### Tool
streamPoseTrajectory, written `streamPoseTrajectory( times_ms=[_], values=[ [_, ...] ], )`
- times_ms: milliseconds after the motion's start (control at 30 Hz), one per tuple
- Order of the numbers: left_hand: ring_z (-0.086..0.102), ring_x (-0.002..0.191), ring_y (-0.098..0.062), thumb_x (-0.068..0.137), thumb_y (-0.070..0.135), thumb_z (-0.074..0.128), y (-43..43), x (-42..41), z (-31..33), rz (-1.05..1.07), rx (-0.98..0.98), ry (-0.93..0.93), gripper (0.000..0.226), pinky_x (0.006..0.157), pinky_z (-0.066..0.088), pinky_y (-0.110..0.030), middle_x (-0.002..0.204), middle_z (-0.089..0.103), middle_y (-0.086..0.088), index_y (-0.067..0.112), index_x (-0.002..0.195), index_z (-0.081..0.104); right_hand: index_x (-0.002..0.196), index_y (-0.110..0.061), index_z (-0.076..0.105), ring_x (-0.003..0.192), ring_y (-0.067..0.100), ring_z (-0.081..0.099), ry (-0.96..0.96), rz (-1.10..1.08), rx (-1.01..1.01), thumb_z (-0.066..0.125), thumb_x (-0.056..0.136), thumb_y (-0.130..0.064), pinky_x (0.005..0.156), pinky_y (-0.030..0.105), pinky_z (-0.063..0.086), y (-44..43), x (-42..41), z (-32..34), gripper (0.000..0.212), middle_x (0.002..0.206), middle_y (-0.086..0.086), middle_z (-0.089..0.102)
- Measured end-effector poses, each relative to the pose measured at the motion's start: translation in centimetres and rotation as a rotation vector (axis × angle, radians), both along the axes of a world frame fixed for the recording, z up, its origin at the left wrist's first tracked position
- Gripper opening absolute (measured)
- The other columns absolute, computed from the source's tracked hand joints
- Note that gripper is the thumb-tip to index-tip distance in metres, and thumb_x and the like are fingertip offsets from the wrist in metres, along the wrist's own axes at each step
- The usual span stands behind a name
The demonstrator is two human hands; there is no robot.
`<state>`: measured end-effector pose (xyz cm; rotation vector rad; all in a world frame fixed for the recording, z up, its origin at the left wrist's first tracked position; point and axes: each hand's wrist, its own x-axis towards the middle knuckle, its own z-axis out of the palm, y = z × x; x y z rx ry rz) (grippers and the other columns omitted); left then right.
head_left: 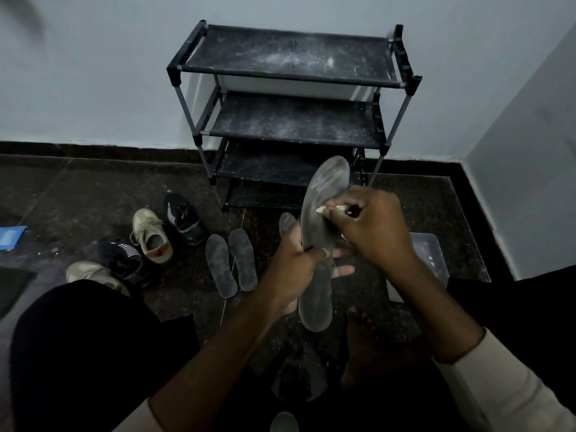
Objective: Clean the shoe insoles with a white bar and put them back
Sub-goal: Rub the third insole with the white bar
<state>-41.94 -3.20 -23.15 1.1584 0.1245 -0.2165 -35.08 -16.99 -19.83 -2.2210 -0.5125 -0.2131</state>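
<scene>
My left hand grips a long grey insole around its middle, holding it upright and tilted, toe end toward the rack. My right hand pinches a small white bar, its tip pressed on the insole's upper surface. Two more grey insoles lie side by side on the dark floor left of my hands, and another insole shows partly behind my left hand. A further insole lies on the floor between my legs.
A dusty black shoe rack stands against the wall ahead. Two beige shoes and two black shoes sit on the floor at left. A clear plastic box lies behind my right wrist. A blue item is far left.
</scene>
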Motion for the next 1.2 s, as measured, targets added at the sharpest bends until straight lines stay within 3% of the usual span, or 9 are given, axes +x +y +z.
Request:
streamPoseTrajectory(
  times_ms=[133,267,367,467,667,833,1033,1200],
  values=[
    [0.070,0.117,-0.024,0.099,-0.017,0.042,0.1,0.1,0.2,0.032,0.012,-0.003,0.056,0.080,0.063,-0.045,0.136,0.065,-0.013,0.013,0.146,0.046,0.096,-0.020,0.081,0.081,-0.001,0.068,0.058,0.118,-0.021,0.077,0.088,-0.019,0.074,0.027,0.058,0.8,-1.4,-0.3,0.009,0.090,-0.011,0.075],
    [0.071,0.113,-0.031,0.100,-0.017,0.042,0.1,0.0,0.0,0.024,-0.030,0.012,0.057,0.086,0.061,-0.055,0.135,0.066,-0.012,0.017,0.146,0.047,0.092,-0.021,0.081,0.079,0.000,0.069,0.041,0.039,0.004,0.078,0.087,-0.019,0.074,0.034,0.059,0.0,-0.4,-0.2,0.006,0.088,-0.012,0.076],
    [0.069,0.117,-0.032,0.100,-0.016,0.041,-0.2,-0.1,0.0,-0.013,-0.012,0.009,0.060,0.088,0.061,-0.055,0.138,0.064,-0.012,0.020,0.147,0.046,0.095,-0.021,0.081,0.083,0.000,0.069,-0.002,0.021,0.029,0.078,0.087,-0.017,0.077,0.025,0.057,0.5,-0.5,0.1,0.009,0.091,-0.010,0.076],
    [0.067,0.121,-0.025,0.099,-0.018,0.040,0.0,0.0,0.2,-0.009,0.016,-0.008,0.060,0.081,0.063,-0.043,0.140,0.061,-0.014,0.014,0.150,0.043,0.097,-0.020,0.081,0.082,-0.001,0.068,0.050,0.133,0.009,0.077,0.088,-0.016,0.071,0.013,0.052,0.8,-1.5,0.1,0.011,0.089,-0.011,0.074],
    [0.069,0.115,-0.039,0.101,-0.014,0.043,-0.1,-0.1,-0.1,-0.023,-0.002,-0.006,0.058,0.089,0.060,-0.057,0.136,0.064,-0.016,0.018,0.150,0.043,0.091,-0.021,0.081,0.080,-0.001,0.070,0.012,0.035,0.024,0.078,0.086,-0.019,0.075,0.026,0.058,-0.3,0.1,0.3,0.005,0.088,-0.012,0.076],
    [0.067,0.123,-0.027,0.099,-0.018,0.040,-0.1,-0.1,0.2,-0.023,-0.013,0.001,0.064,0.086,0.061,-0.052,0.143,0.060,-0.010,0.018,0.152,0.040,0.097,-0.022,0.082,0.085,-0.003,0.069,0.052,0.157,0.006,0.077,0.088,-0.016,0.076,0.015,0.053,0.6,-1.2,0.2,0.012,0.091,-0.012,0.076],
    [0.071,0.110,-0.040,0.100,-0.017,0.041,0.0,-0.1,0.3,-0.017,-0.013,-0.028,0.063,0.084,0.062,-0.052,0.136,0.064,-0.016,0.020,0.151,0.041,0.092,-0.020,0.082,0.079,-0.003,0.070,0.039,0.081,0.039,0.080,0.087,-0.019,0.072,0.015,0.053,-0.3,0.3,0.6,0.006,0.087,-0.014,0.076],
    [0.069,0.118,-0.026,0.100,-0.018,0.040,0.1,-0.1,0.5,-0.014,-0.025,-0.018,0.063,0.085,0.061,-0.053,0.145,0.058,-0.010,0.017,0.152,0.039,0.098,-0.020,0.081,0.086,-0.003,0.069,0.082,0.189,-0.007,0.078,0.088,-0.017,0.074,0.014,0.052,0.3,-0.7,0.3,0.011,0.092,-0.013,0.075]
  ],
)
